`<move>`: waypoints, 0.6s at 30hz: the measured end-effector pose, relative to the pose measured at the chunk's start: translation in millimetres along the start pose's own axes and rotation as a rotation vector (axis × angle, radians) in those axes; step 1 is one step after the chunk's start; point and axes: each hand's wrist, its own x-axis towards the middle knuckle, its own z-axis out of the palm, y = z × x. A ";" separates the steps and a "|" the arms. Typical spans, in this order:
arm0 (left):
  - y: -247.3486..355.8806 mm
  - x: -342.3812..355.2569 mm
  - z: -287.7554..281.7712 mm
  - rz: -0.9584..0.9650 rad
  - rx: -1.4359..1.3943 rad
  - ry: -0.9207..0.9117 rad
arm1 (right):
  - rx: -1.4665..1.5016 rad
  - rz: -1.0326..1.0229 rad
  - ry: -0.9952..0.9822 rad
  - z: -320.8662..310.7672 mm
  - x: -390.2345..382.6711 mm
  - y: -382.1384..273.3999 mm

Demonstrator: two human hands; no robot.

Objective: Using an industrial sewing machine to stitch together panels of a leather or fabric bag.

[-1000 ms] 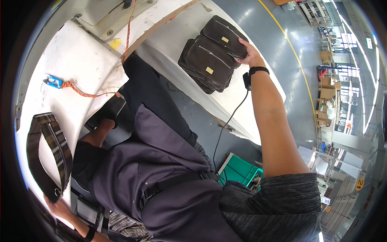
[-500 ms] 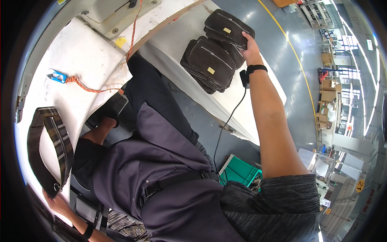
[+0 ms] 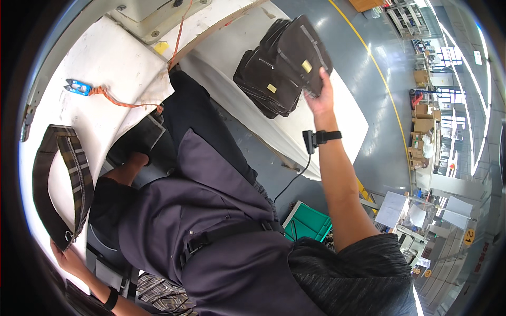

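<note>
In my right hand (image 3: pixel 321 100) is the near edge of a dark brown zippered pouch panel (image 3: pixel 298 45) with a small yellow label. It is raised and tilted above a stack of like panels (image 3: pixel 263 76) on the white side table. My left hand (image 3: pixel 71 260) is closed on the lower end of a dark band with a plaid zipper strip (image 3: pixel 79 174). This band forms a loop on the white work table, and a metal ring shows at the held end. Parts of the left fingers are hidden behind the band.
Blue thread snips (image 3: pixel 79 87) lie on the work table (image 3: pixel 116 58), tied to an orange cord (image 3: pixel 124 104). A pale machine base (image 3: pixel 153 18) stands at the back. On the floor sits a green crate (image 3: pixel 308 221). A black cable (image 3: pixel 292 176) hangs from my right wrist.
My right hand has lifted the top panel's near edge and turned it, so it stands more tilted over the stack. The left hand still grips the band, which has barely shifted.
</note>
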 end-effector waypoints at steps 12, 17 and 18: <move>12.8 -2.3 8.7 -0.031 -0.062 -0.007 | -0.091 0.098 0.174 -8.6 -31.1 62.1; 5.8 -4.6 6.9 -0.014 -0.062 0.005 | -0.457 0.090 0.321 -5.6 -46.4 51.0; 2.1 -4.8 5.8 0.023 -0.066 0.014 | -0.654 0.048 0.398 -8.1 -48.9 46.6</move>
